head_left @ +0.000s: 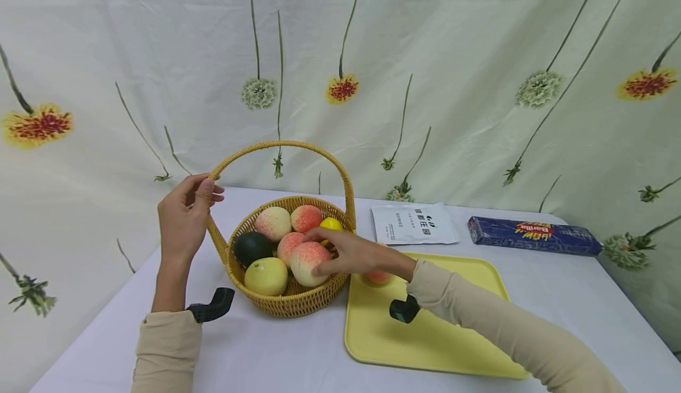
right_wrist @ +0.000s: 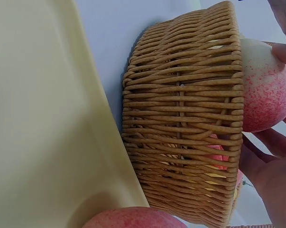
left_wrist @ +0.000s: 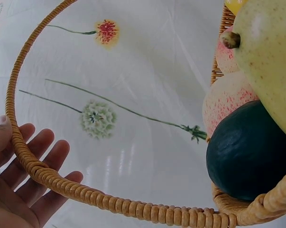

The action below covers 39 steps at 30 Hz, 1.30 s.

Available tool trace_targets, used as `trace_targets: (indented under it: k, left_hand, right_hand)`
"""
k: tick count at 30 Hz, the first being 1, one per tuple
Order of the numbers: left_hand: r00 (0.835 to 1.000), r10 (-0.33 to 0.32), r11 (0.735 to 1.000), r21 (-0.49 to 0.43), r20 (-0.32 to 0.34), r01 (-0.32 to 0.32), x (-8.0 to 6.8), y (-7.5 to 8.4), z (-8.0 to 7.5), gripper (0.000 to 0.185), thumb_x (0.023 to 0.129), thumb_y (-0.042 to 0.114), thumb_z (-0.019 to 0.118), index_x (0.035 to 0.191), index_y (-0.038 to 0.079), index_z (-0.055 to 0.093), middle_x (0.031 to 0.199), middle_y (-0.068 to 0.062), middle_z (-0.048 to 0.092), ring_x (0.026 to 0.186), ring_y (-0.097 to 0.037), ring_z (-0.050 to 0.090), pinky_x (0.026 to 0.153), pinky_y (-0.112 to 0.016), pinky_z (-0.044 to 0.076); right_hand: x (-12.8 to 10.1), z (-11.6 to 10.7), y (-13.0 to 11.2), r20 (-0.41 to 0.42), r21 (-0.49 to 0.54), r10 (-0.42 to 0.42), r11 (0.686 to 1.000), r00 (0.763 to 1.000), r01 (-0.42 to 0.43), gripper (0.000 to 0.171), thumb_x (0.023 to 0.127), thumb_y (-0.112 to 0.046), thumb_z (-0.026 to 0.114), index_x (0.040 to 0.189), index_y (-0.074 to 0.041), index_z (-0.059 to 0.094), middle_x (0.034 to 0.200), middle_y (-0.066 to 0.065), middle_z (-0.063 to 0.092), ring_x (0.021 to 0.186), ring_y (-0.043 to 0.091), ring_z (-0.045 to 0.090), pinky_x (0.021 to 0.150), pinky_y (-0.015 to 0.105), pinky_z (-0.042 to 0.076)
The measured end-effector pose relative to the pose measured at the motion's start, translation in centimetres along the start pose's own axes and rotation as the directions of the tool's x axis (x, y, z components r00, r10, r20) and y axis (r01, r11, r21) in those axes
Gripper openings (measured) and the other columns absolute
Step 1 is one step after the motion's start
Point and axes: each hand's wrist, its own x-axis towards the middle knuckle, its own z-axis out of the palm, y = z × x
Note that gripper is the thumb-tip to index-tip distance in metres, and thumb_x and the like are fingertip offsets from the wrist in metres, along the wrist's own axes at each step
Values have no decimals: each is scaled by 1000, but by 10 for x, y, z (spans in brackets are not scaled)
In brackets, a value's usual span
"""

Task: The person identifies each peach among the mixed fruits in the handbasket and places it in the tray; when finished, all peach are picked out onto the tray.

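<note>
right hand [head_left: 353,255]: fingers curled around peach [head_left: 309,263] in basket [head_left: 289,302] | left hand [head_left: 183,218]: pinches handle [head_left: 282,144] | peach likely light, smooth, round; cup its sides

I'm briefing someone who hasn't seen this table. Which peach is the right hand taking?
Start at the wicker basket left of the yellow tray. At its front edge nearest the tray lies the peach under the right hand. Unlike the other peaches, fingers grip it; the pale pear lies beside it.
</note>
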Motion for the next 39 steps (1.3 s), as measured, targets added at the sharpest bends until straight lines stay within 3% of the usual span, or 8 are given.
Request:
trace_targets:
  k: [9,16,22,28,39]
  left_hand:
    - [1000,5,1000,-5,-3,-5,0,0,0,39,98,38,50,118,7,64,95,-3,67,80,1,61,75,-10,47]
    - [1000,-5,1000,1,0,5,0,0,0,39,98,39,50,119,9,64,96,-3,67,81,1,61,76,-10,47]
    - [1000,-7,1000,1,1,7,0,-1,0,39,98,39,50,118,9,64,95,-1,67,81,1,61,75,-10,47]
    - [1000,-14,1000,4,4,14,0,-2,-1,39,98,40,50,119,10,64,95,1,67,81,1,61,75,-10,47]
    - [1000,-17,1000,4,3,17,0,0,-1,40,98,40,50,119,10,64,95,0,67,81,1,60,75,-10,47]
  right_hand:
    - [-5,-7,-1,0,8,-5,1000,1000,5,51,86,-27,68,132,-24,46,133,-6,49,107,17,57,93,28,47]
    - [-11,-11,-1,-34,66,-25,997,999,27,57,84,-25,71,136,-18,48,135,-2,50,99,14,60,89,35,50]
    - [-18,-11,1,-76,77,-15,997,997,21,57,85,-26,71,137,-19,48,134,-3,51,99,13,60,87,31,50]
    - [-26,-12,2,-111,121,-6,992,994,20,53,87,-25,69,136,-20,49,131,-1,52,103,14,59,89,37,51]
    - [-39,-22,2,-129,123,-2,992,992,18,56,87,-22,70,138,-13,48,133,4,52,104,20,59,84,37,53]
